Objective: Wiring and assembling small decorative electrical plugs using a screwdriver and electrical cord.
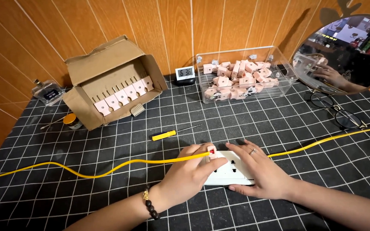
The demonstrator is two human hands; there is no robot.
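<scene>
Nearest, the left hand (189, 171) pinches a small red piece (211, 150) at the end of a yellow cable (120, 164), pressing it onto the white socket block (230, 172). Just beside, the right hand (262, 169) lies fingers spread flat on that block. Farther off rest a yellow screwdriver (164, 135) and a clear box (243, 75) of pink parts.
</scene>
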